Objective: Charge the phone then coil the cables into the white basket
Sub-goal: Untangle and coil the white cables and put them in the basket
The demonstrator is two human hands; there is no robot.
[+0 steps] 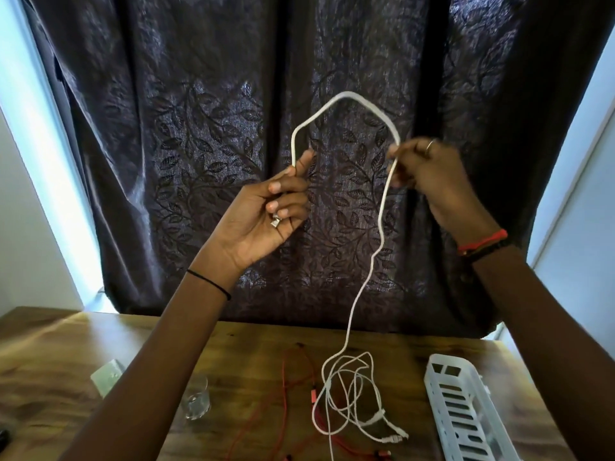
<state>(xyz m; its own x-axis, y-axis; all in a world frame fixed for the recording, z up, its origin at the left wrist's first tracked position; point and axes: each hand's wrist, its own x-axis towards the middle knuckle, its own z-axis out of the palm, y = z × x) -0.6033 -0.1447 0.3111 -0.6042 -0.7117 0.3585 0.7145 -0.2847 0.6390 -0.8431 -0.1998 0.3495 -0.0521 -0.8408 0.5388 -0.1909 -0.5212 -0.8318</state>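
Both my hands are raised in front of the dark curtain. My left hand (276, 207) grips one end of a thick white cable (379, 241), its metal plug showing in the palm. The cable arches up and over to my right hand (426, 171), which pinches it between the fingertips. From there it hangs down to a loose tangle of white cables (349, 394) on the wooden table. Thin red cables (299, 377) lie under and beside the tangle. The white slotted basket (466, 410) lies at the table's right. No phone is in view.
A small clear glass (198, 399) stands on the wooden table (66, 361) under my left forearm. A pale flat thing (108, 375) lies to its left. The dark leaf-patterned curtain (199, 128) hangs right behind the table.
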